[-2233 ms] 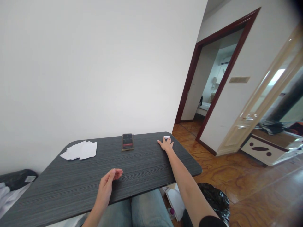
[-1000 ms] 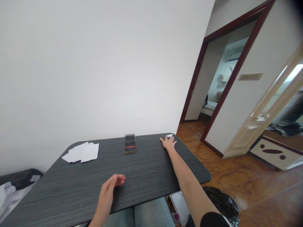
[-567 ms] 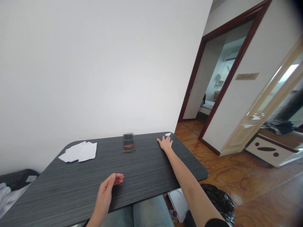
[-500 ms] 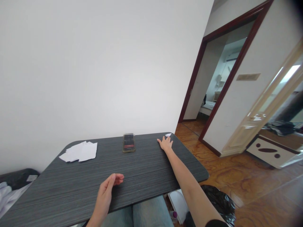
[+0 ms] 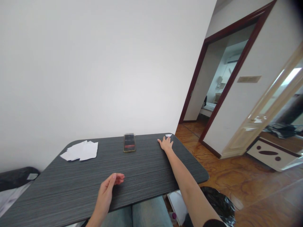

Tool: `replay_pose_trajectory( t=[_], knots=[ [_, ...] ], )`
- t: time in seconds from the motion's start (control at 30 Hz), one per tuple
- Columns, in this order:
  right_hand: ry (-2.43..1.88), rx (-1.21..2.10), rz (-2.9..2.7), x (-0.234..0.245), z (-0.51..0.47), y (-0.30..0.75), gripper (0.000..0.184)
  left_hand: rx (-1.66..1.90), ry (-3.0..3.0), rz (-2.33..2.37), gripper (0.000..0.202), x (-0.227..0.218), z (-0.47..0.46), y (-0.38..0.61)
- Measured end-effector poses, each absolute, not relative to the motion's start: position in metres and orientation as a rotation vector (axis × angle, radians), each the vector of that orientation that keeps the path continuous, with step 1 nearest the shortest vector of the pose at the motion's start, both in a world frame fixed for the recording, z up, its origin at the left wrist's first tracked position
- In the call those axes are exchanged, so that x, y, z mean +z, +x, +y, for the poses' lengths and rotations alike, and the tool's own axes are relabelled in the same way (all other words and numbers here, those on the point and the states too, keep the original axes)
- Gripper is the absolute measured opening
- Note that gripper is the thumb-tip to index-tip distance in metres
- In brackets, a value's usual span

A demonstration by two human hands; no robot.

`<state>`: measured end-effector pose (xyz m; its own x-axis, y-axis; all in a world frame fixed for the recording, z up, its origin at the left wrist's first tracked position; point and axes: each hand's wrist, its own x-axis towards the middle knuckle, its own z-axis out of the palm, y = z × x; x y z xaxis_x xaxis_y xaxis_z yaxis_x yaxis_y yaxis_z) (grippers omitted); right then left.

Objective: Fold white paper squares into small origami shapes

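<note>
My right hand (image 5: pixel 166 144) reaches to the far right corner of the dark table (image 5: pixel 144 167), its fingers spread and palm down. Just beyond its fingertips lies a small white piece of paper (image 5: pixel 169 135); I cannot tell whether they touch it. Close to the near edge, my left hand (image 5: pixel 107 187) rests on its side, loosely curved, with nothing visible in it. A phone (image 5: pixel 129 143) in a yellowish case lies near the wall, between and beyond my hands. At the far left, several white sheets of paper (image 5: pixel 80 150) overlap.
A white wall (image 5: pixel 106 69) borders the table's far side. Below the right edge, a black plastic bag (image 5: pixel 219 203) and a white box-like object (image 5: pixel 177 203) are on the wooden floor (image 5: pixel 251 186). A dark bundle (image 5: pixel 16 178) is at the left. A doorway stands at the right.
The view has shifted very slightly. Both hands and the things on the table stay practically where they were.
</note>
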<state>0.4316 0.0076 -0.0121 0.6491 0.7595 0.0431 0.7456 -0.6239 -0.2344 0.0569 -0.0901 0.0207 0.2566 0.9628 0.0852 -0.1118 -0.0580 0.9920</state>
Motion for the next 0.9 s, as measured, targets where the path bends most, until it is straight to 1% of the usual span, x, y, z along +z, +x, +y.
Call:
replay_pose_trajectory(
  t=[0.57, 0.9],
  knots=[
    [-2.618, -0.006, -1.211, -0.020, 0.011, 0.436, 0.075, 1.125, 1.327, 0.890, 0.034, 0.021, -0.091, 0.057],
    [-2.596, 0.012, -1.303, -0.020, 0.001, 0.433, 0.071, 1.120, 1.336, 0.868, 0.033, 0.019, -0.090, 0.057]
  ],
)
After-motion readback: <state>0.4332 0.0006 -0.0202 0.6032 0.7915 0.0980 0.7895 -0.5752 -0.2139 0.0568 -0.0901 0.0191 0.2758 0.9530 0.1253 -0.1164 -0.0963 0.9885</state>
